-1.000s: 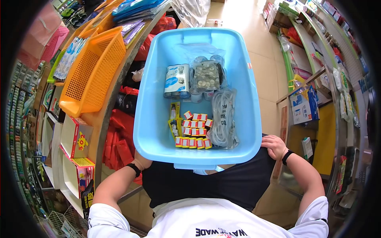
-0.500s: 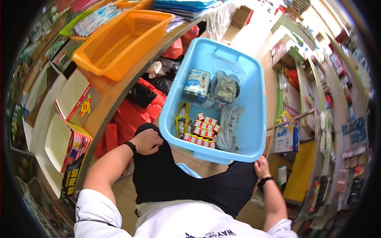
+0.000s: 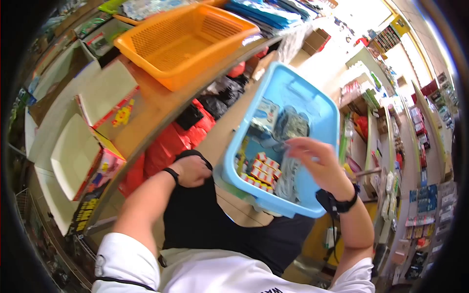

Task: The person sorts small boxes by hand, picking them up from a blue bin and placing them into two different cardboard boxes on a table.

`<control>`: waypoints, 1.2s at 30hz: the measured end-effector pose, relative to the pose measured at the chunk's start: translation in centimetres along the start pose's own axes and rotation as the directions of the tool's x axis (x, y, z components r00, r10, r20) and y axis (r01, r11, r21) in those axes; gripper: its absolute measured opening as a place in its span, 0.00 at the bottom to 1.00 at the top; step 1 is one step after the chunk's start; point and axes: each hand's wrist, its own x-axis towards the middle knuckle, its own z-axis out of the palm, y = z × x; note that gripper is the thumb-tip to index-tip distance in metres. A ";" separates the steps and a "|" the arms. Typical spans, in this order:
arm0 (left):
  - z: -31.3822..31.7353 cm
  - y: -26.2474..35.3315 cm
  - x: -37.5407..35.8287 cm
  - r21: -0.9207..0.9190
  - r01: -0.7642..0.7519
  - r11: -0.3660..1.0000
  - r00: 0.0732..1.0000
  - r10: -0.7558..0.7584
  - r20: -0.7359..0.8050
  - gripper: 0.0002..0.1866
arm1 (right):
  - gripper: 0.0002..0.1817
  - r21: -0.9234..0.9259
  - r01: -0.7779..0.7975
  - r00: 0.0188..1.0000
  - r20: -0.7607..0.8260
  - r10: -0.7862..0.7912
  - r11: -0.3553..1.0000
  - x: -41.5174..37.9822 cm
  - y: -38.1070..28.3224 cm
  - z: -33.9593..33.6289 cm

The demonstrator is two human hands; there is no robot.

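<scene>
Boxes and bagged tubing were grouped inside the blue tub, just beside the left knee, presumably so that small pieces could be kept together there. The left hand was rested, curled, on that knee; whether anything was gripped could not be told. Since the earlier frame, the right hand had been lifted from the right thigh and was held, loosely parted and apparently empty, above the tubing.
</scene>
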 end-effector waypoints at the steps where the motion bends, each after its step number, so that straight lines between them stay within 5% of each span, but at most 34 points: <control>1: 0.1 -0.1 0.2 -0.002 0.011 1.000 1.000 -0.011 0.008 0.06 | 0.17 -0.057 0.047 0.986 0.159 -0.037 0.997 2.9 1.7 1.4; 4: 0.2 -0.1 0.3 0.001 0.027 1.000 0.999 -0.027 0.020 0.07 | 0.25 -0.355 0.232 0.887 0.460 -0.047 0.906 9.8 7.5 5.9; 5: -0.6 0.2 0.4 -0.008 0.063 0.998 0.994 -0.062 0.085 0.10 | 0.24 -0.439 0.110 0.844 0.515 0.149 0.892 11.9 9.0 7.5; 6: -0.6 0.2 0.3 -0.019 0.063 0.998 0.995 -0.061 0.075 0.10 | 0.23 -0.419 0.108 0.836 0.529 0.145 0.902 13.2 11.1 9.1; 7: -0.8 0.2 0.1 -0.009 0.076 0.997 0.993 -0.075 0.092 0.10 | 0.20 -0.471 -0.135 0.706 0.572 0.418 0.872 14.6 11.7 10.5; 8: -0.7 0.2 -0.2 -0.003 0.080 0.997 0.994 -0.080 0.073 0.10 | 0.18 -0.214 0.272 0.734 0.677 -0.058 0.938 16.1 18.0 11.9; 9: -0.8 0.1 -0.5 -0.008 0.080 0.997 0.995 -0.080 0.055 0.11 | 0.16 -0.243 0.351 0.721 0.686 -0.096 0.904 16.4 16.3 12.5; 10: -0.5 -0.1 -0.9 0.005 0.082 0.997 0.996 -0.082 0.042 0.11 | 0.14 -0.281 -0.046 0.806 0.556 0.202 0.959 14.1 6.9 11.5; 23: -0.9 0.5 -3.3 0.040 0.104 0.994 0.993 -0.102 -0.051 0.07 | 0.14 -0.320 0.174 0.829 0.557 0.037 0.931 16.2 19.5 13.5; 30: -2.2 1.8 -3.3 0.040 0.146 0.988 0.989 -0.145 -0.018 0.08 | 0.17 -0.218 0.169 0.826 0.563 -0.018 0.961 15.6 17.4 12.7; 32: -2.0 1.7 -3.3 0.051 0.128 0.991 0.991 -0.126 -0.034 0.07 | 0.19 -0.389 -0.149 0.754 0.550 0.360 0.909 14.4 10.8 11.9; 34: -2.1 1.9 -3.3 0.056 0.123 0.991 0.992 -0.121 -0.035 0.07 | 0.21 -0.349 -0.120 0.764 0.565 0.311 0.929 14.9 13.6 12.2; 36: -2.2 1.9 -3.2 0.063 0.117 0.991 0.993 -0.115 -0.036 0.07 | 0.23 -0.331 0.104 0.772 0.622 0.133 0.938 16.1 18.0 12.8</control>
